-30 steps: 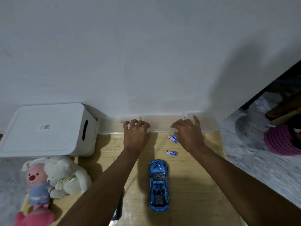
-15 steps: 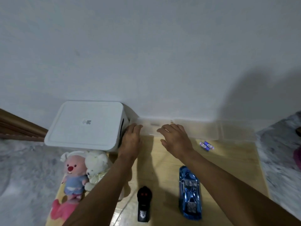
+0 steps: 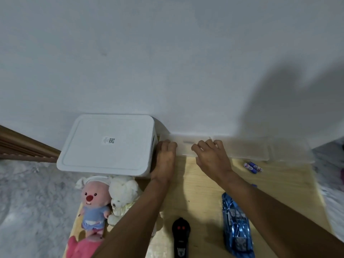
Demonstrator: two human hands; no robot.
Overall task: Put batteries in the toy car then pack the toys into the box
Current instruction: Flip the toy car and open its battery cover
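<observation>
Toy car [image 3: 237, 226] lies on the bench [image 3: 201, 192], behind the right grip [image 3: 212, 157]: likely light, rigid, glossy; take its flanks. Batteries [image 3: 253, 167] sit rightward. Farther, the left grip [image 3: 165, 157] and the right rest bent-fingered on the clear tray [image 3: 247, 149]; clasp unclear.
</observation>
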